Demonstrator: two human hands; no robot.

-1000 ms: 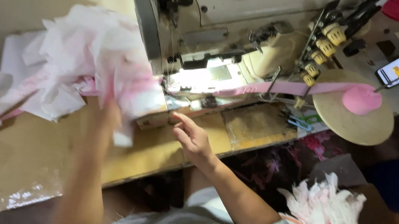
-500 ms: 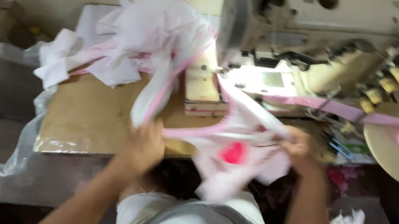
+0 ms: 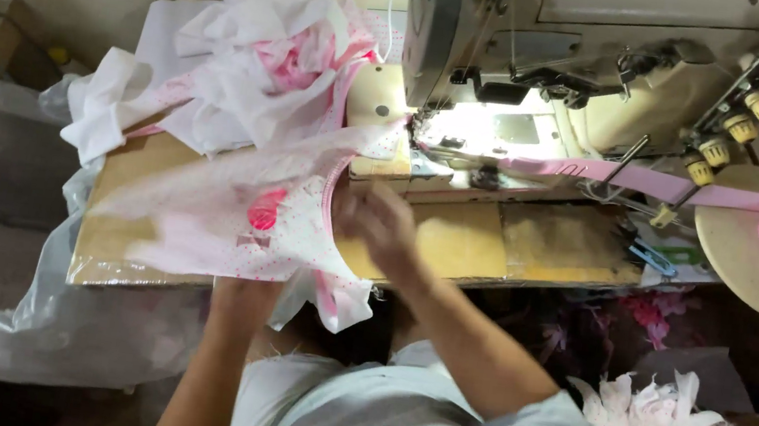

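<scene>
Wooden table (image 3: 531,252) lay beneath the sewing machine (image 3: 565,62); both hands, left hand (image 3: 244,293) and right hand (image 3: 378,223), gripped the white pink-dotted garment (image 3: 233,213), spread flat left of the machine.

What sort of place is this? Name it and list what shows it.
Probably a small garment sewing workshop. An industrial sewing machine stands on a worn wooden table, a heap of white and pink cut fabric pieces lies beside it, and pink tape feeds in from a reel.
</scene>
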